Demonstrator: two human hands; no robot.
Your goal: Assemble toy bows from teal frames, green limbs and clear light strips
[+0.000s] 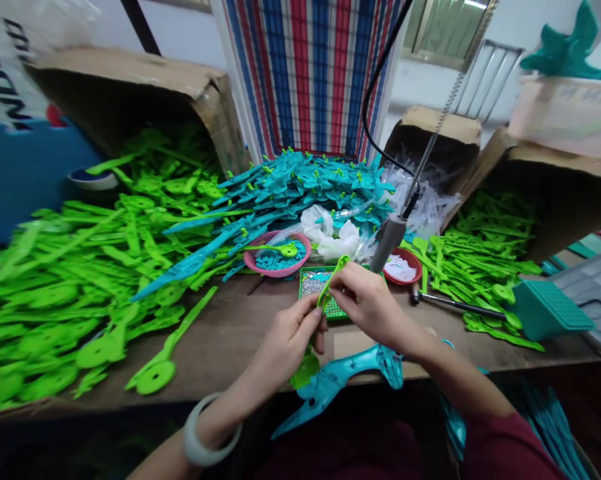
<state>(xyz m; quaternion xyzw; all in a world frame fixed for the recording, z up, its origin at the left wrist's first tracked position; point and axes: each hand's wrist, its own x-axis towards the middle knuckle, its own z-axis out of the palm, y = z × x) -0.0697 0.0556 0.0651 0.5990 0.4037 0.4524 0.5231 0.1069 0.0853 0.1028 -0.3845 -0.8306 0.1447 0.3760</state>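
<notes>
Both hands gripping one green plastic piece.
Left hand and right hand are pinching the green piece, fingers closed; a teal part is lying just beneath them.

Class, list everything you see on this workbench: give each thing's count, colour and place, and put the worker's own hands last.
plastic pieces: many, green, heaped left
second heap: many, green, right
teal pieces: many, centre back
bowl: one, pink, centre
dish: one, red, right of centre
tray: one, green, behind hands
power tool: one, grey, hanging on a cable
cardboard boxes: three, brown, back
teal piece: one, table edge
bangle: one, white, left wrist
left hand: holds green piece
right hand: pinches same piece
</notes>
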